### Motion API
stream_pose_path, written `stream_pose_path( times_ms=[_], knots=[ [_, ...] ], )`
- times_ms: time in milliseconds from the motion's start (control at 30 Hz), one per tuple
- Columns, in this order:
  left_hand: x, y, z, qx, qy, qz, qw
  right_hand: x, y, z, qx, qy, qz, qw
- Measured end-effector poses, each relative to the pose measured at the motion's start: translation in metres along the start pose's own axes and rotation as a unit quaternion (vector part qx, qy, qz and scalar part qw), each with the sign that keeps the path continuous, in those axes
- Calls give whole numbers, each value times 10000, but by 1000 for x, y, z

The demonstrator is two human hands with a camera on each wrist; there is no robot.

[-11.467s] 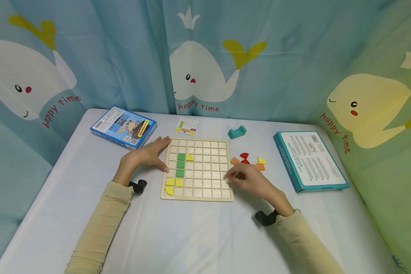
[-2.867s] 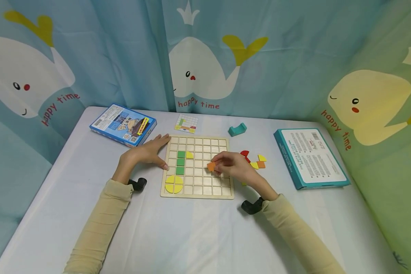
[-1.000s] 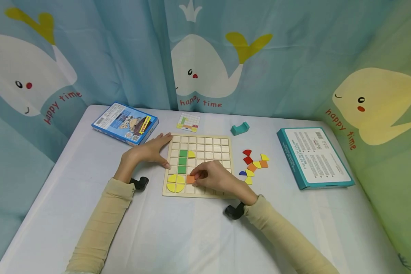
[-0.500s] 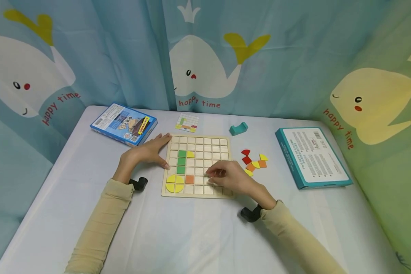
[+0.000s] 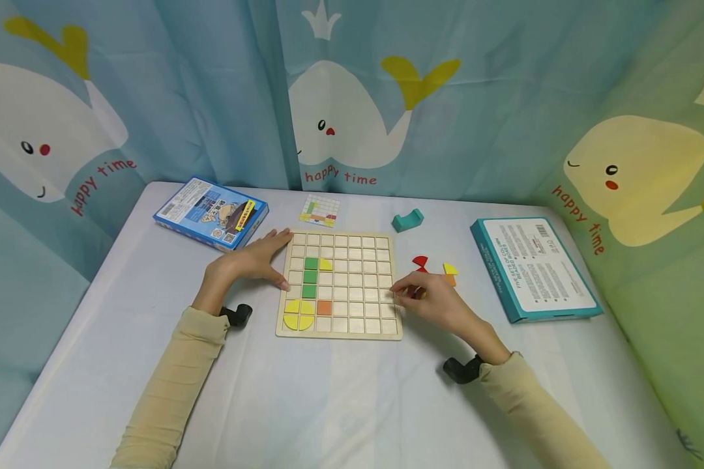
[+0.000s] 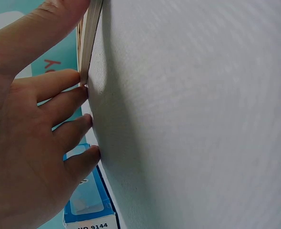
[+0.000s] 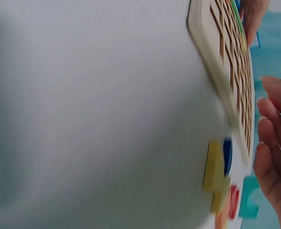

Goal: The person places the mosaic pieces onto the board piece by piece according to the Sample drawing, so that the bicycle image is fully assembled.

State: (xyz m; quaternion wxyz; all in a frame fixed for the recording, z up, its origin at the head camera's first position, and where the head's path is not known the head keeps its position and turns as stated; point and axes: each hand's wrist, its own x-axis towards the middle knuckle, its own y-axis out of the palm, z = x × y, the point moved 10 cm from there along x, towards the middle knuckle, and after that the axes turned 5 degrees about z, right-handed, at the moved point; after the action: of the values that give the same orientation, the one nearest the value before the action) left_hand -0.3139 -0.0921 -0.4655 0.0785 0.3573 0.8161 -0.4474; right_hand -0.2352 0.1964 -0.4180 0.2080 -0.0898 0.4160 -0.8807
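The wooden grid board (image 5: pixel 358 283) lies flat on the table. On it are green squares (image 5: pixel 309 277), four-part yellow quarter circles (image 5: pixel 291 322), a lone yellow quarter (image 5: pixel 326 264) and an orange square (image 5: pixel 324 307). My left hand (image 5: pixel 249 260) rests at the board's left side, thumb and fingertips touching its edge. Bent and holding nothing visible, my right hand (image 5: pixel 434 303) hovers by the right edge, over loose tiles it partly hides. In the right wrist view its fingers (image 7: pixel 266 119) are above a yellow tile (image 7: pixel 214 164) and a blue tile (image 7: pixel 228 156).
Loose red pieces (image 5: pixel 420 260) and a yellow quarter (image 5: pixel 450 268) lie right of the board. Behind it are a pattern card (image 5: pixel 320 210) and a teal curved block (image 5: pixel 407 221). A blue box (image 5: pixel 212 213) stands left, a teal-edged box (image 5: pixel 536 269) right.
The right hand has brought an orange square onto the board beside the yellow circle, let it go, and moved back right over the loose tiles. The left hand has stayed at the edge.
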Motion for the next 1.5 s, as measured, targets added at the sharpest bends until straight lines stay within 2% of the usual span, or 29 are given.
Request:
stream_pose_path(
  times_ms=[333, 533, 800, 1000, 1300, 1500],
  knots=[
    [0, -1, 1, 12, -36, -14, 10000, -12, -27, -32, -333, 340, -417, 9980],
    [0, 0, 2, -6, -44, -1, 10000, -14, -32, -53, -341, 586, -368, 9970],
    [-1, 0, -1, -57, 104, -24, 9999, -17, -36, -74, -170, 1020, -271, 9943],
    [-1, -1, -1, -88, 88, -32, 9999, -17, -37, -81, -207, 1010, -156, 9946],
    [-2, -1, -1, -113, 49, -40, 9999, -12, -34, -75, -259, 920, 206, 9952],
    [-2, 0, -2, -84, 82, -34, 9999, -10, -34, -75, -293, 933, 220, 9950]
  ],
)
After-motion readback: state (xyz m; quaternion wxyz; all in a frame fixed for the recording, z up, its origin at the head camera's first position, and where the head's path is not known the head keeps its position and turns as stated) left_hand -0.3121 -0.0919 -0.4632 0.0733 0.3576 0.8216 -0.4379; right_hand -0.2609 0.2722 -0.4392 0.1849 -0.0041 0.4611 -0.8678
